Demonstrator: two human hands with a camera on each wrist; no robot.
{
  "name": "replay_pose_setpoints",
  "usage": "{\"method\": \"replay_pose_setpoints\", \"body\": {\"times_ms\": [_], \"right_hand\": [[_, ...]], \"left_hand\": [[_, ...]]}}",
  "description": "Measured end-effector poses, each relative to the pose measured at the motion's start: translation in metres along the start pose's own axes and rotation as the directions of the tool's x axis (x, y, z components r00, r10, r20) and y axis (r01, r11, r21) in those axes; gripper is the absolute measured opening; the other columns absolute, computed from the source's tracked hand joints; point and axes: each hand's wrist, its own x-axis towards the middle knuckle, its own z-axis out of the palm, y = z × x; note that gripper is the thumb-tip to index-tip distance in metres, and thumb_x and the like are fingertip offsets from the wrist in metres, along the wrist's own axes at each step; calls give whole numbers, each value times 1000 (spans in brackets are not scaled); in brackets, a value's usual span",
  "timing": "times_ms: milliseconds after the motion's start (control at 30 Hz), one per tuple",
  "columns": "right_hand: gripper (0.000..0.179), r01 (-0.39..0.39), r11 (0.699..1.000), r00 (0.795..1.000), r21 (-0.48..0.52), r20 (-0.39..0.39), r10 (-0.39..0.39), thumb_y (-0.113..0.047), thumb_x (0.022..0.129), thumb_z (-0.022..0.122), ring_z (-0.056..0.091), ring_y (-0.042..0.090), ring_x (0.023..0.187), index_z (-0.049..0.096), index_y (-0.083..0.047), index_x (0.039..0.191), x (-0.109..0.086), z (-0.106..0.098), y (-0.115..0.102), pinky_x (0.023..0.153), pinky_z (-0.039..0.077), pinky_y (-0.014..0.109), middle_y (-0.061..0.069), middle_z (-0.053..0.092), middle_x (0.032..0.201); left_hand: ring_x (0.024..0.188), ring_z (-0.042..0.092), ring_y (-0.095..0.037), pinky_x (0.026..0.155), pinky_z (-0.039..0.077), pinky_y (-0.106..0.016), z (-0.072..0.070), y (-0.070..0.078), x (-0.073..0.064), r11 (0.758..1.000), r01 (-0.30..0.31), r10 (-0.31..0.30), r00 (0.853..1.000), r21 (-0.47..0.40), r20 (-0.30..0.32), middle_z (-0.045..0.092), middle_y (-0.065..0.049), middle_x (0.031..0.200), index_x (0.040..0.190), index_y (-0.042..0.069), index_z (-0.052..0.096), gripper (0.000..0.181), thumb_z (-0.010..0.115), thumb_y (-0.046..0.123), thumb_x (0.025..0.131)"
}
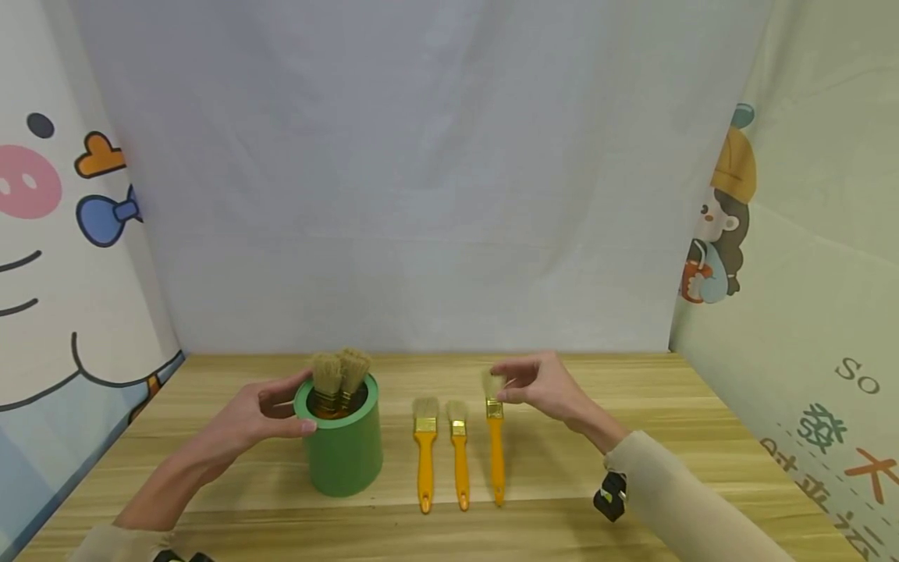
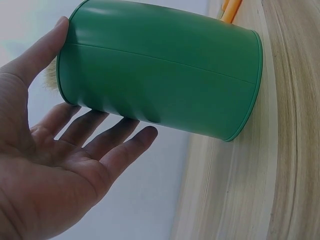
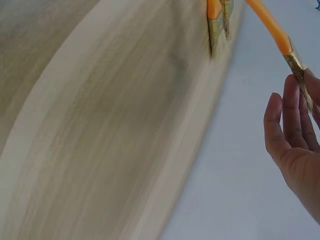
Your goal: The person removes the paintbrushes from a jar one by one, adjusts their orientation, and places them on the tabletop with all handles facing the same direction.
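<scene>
My left hand (image 1: 263, 414) steadies a green can (image 1: 344, 457) standing upright on the table, the thumb at its rim and the other fingers against its far side; the left wrist view shows this grip too. Two paintbrushes (image 1: 339, 382) stand bristles-up inside, their handles hidden by the can wall. On the right, my right hand (image 1: 544, 386) pinches a paintbrush (image 1: 496, 449) with an orange handle near its bristles and metal band. In the right wrist view that brush (image 3: 272, 30) appears lifted from the wood at its bristle end.
Between can and right hand, a wider paintbrush (image 1: 424, 453) and a narrower paintbrush (image 1: 460, 453) lie side by side, bristles away from me. The wooden table (image 1: 562, 507) meets a pale cloth backdrop (image 1: 421, 195) behind, with printed cloths at left and right.
</scene>
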Motion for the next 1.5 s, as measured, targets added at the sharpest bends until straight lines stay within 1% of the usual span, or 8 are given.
{"method": "replay_pose_setpoints", "body": {"times_ms": [200, 400, 600, 733, 867, 967, 1200, 1500], "right_hand": [[40, -46, 999, 998, 28, 30, 46, -2, 92, 81, 72, 28, 100, 71, 8, 129, 4, -1, 12, 90, 60, 40, 22, 71, 128], [42, -92, 996, 995, 19, 47, 91, -2, 92, 80, 71, 29, 103, 69, 8, 131, 6, -1, 23, 91, 59, 41, 22, 71, 128], [43, -105, 994, 992, 4, 76, 105, -1, 91, 81, 70, 26, 102, 69, 9, 131, 13, 2, 36, 90, 60, 40, 21, 72, 124], [41, -98, 994, 992, -43, 79, 102, -1, 89, 82, 71, 24, 97, 72, 8, 128, 17, 5, 42, 85, 60, 37, 18, 75, 115], [39, -96, 991, 991, -94, 86, 104, -3, 88, 83, 70, 22, 89, 74, 7, 125, 20, 7, 46, 78, 60, 37, 15, 76, 106], [36, -98, 989, 990, -114, 92, 108, -3, 89, 83, 69, 21, 87, 76, 5, 123, 21, 8, 48, 75, 59, 37, 14, 76, 106], [29, -82, 980, 991, -180, 91, 100, -6, 89, 85, 68, 20, 92, 80, 1, 116, 24, 12, 52, 75, 57, 33, 11, 77, 110], [28, -79, 967, 990, -242, 96, 105, -6, 86, 86, 67, 16, 89, 81, -2, 114, 30, 17, 57, 73, 55, 32, 7, 78, 110]], "left_hand": [[144, 38, -54, 111, 42, -62, 0, 0, 0, 1000, 1, -1, 1000, 2, -1, 25, -26, 168, 166, -1, 23, 92, 79, 19, 96], [143, 40, -54, 111, 42, -61, 0, 0, 0, 1000, -15, 15, 1000, 6, 0, 26, -26, 167, 166, -2, 24, 91, 79, 19, 96], [143, 39, -54, 111, 43, -59, -1, 1, -2, 1000, -14, 14, 1000, -7, 4, 26, -27, 167, 166, -2, 23, 91, 79, 18, 96], [144, 40, -53, 110, 44, -58, -2, 0, -2, 1000, -7, 7, 1000, -12, 15, 26, -27, 167, 166, -2, 23, 90, 78, 18, 97], [143, 41, -53, 109, 47, -55, -2, 0, -1, 1000, -6, 6, 1000, -12, 17, 27, -27, 166, 166, -2, 23, 90, 78, 18, 97], [143, 42, -52, 108, 48, -53, -2, 0, -1, 1000, -8, 8, 1000, -15, 18, 29, -27, 166, 166, -2, 24, 90, 78, 17, 97], [142, 43, -52, 110, 45, -56, -1, 1, -1, 1000, -15, 15, 1000, -11, 14, 31, -28, 165, 165, -3, 24, 90, 78, 17, 97], [143, 42, -52, 110, 44, -58, -1, 1, -2, 1000, -7, 7, 1000, -10, 9, 30, -28, 165, 166, -2, 24, 90, 78, 17, 96]]}}
